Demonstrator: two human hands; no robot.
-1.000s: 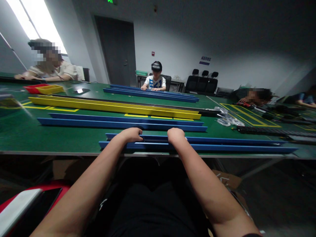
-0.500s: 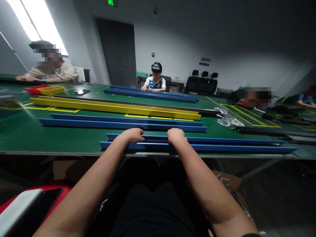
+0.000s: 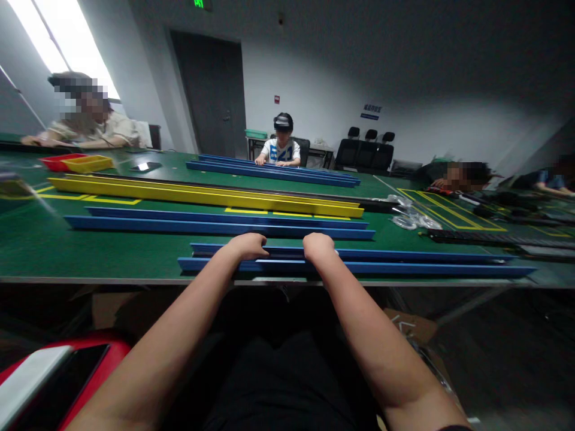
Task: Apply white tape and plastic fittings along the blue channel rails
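Observation:
A long blue channel rail (image 3: 404,267) with two raised walls lies along the front edge of the table. Both my hands reach in over it. A dark strip (image 3: 287,253) shows between its walls. My left hand (image 3: 248,246) is curled over the rail, thumb and forefinger toward the middle; its other fingers are hidden. Slightly to the right, my right hand (image 3: 318,245) is closed, knuckles up, with its fingertips out of sight in the channel. A small white bit shows beside the right hand. What either hand holds cannot be made out.
Behind lie another blue rail (image 3: 215,225), a yellow rail (image 3: 202,194) and more blue rails (image 3: 269,172). Clear plastic bags (image 3: 406,215) are on the right, red (image 3: 54,162) and yellow trays (image 3: 87,163) and a phone (image 3: 147,166) on the left. Several people sit around the table.
My left hand has shifted slightly to the right along the rail, nearer to the right hand. The right hand stays nearly in place, and the view has shifted a little.

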